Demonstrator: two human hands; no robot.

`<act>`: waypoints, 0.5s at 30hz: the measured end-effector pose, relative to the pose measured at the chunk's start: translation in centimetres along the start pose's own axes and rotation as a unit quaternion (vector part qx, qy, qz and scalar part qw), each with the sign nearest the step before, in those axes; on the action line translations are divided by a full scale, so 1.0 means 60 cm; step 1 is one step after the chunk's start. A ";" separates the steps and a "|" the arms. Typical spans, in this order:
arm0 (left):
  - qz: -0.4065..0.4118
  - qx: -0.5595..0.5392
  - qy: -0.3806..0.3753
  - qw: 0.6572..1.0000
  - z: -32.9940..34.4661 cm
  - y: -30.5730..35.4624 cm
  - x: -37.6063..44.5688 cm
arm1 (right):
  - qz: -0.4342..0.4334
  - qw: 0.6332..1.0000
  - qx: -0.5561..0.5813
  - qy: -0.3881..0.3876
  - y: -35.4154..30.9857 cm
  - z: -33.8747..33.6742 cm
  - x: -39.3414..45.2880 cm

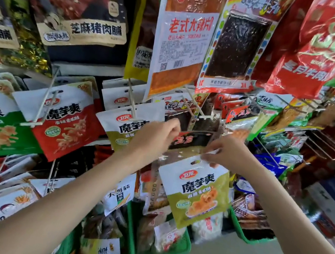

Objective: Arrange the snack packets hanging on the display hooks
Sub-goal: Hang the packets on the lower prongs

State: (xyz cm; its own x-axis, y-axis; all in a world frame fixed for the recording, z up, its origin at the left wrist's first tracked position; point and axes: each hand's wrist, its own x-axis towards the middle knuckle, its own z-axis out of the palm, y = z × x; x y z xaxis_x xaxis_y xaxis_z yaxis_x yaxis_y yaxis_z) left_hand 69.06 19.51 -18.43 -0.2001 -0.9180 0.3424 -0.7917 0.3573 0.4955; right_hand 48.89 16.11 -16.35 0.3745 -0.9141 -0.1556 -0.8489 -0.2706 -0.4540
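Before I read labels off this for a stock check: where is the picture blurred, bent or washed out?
Head view: right hand and the top edge of its olive-and-white packet motion-blurred; the red foil bag glares; wide-angle bending tilts hooks and packets at the edges; centre print legible.

Lots you can't make out here. The left hand [156, 138] covers the right half of the white-and-olive hanging snack packet [116, 129] on its hook, and its fingertips blur into the dark red-lettered packet [192, 140] behind. The right hand [226, 153] hides the top edge of the white-and-olive loose snack packet [195, 193], so the grip there is hard to read. The red foil bag [324, 48] top right is motion-smeared and cut off by the frame.
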 end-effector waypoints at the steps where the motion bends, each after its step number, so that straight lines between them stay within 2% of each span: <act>1: -0.012 0.000 -0.005 1.000 -0.009 -0.012 -0.018 | -0.006 1.000 0.021 0.008 -0.005 0.001 -0.004; 5: -0.077 0.002 -0.050 0.996 -0.051 -0.065 -0.092 | -0.037 0.996 0.069 0.047 -0.038 0.024 -0.001; 10: -0.170 0.103 -0.095 0.976 -0.097 -0.131 -0.146 | -0.072 0.984 0.141 0.077 -0.115 0.059 0.044; 13: -0.189 0.166 -0.117 0.961 -0.110 -0.144 -0.160 | -0.097 0.980 0.159 0.071 -0.167 0.079 0.066; 15: -0.213 0.191 -0.131 0.949 -0.114 -0.155 -0.167 | -0.108 0.972 0.188 0.095 -0.188 0.089 0.077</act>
State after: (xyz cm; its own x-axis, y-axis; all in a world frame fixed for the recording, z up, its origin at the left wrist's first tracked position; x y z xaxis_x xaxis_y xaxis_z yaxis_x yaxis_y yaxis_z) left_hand 82.38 26.60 -20.98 0.0884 -0.9943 -0.0596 -0.9746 -0.0987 0.2009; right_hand 62.21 16.55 -16.63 0.4238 -0.8967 0.1275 -0.5482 -0.3660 -0.7520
